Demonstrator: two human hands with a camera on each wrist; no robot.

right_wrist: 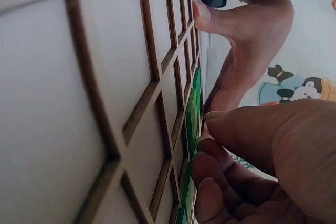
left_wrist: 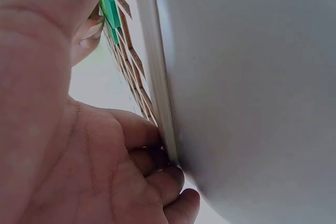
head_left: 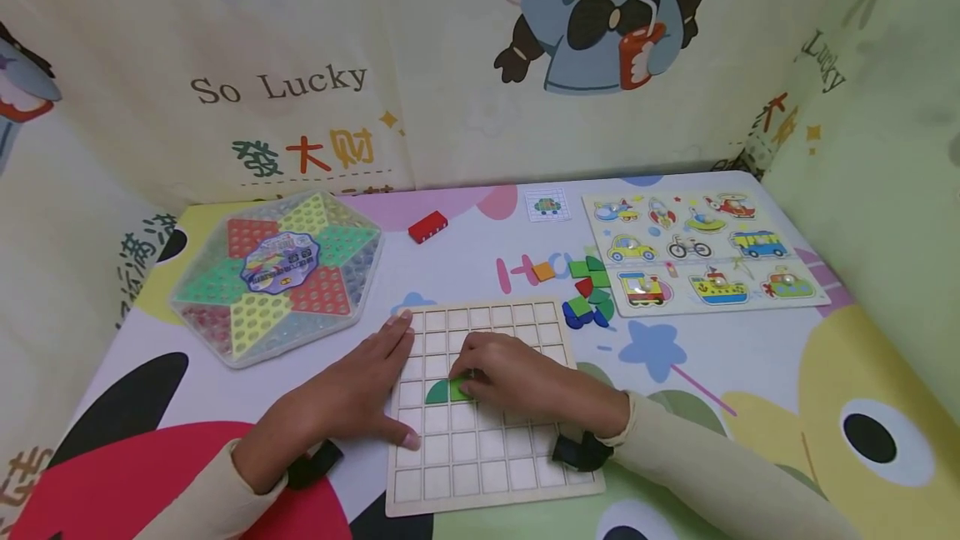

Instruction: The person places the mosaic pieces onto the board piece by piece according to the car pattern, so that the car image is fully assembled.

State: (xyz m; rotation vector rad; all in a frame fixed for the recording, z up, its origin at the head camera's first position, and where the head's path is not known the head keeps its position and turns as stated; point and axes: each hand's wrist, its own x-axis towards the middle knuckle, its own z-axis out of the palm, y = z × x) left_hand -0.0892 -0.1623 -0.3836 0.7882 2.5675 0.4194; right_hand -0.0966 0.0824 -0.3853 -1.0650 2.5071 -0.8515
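A wooden grid board (head_left: 495, 505) with square cells lies in front of me. My left hand (head_left: 348, 394) rests along its left side, fingers by the top left corner and thumb over the left frame. In the left wrist view, fingers (left_wrist: 168, 184) touch the board's edge (left_wrist: 160, 77). Over the middle cells, my right hand (head_left: 510, 369) pinches a light green square piece (head_left: 457, 392) with curled fingers and thumb. Directly left of that square sits a dark green curved piece (head_left: 437, 392). Further green pieces (right_wrist: 185, 195) show low beside the fingertips in the right wrist view.
Loose orange, green, red and blue pieces (head_left: 598, 279) lie beyond the board's top right corner. A picture puzzle board (head_left: 712, 252) stands right of them. Behind are a small pattern card (head_left: 548, 205) and a red block (head_left: 428, 227); a hexagonal checkers box (head_left: 277, 273) lies left.
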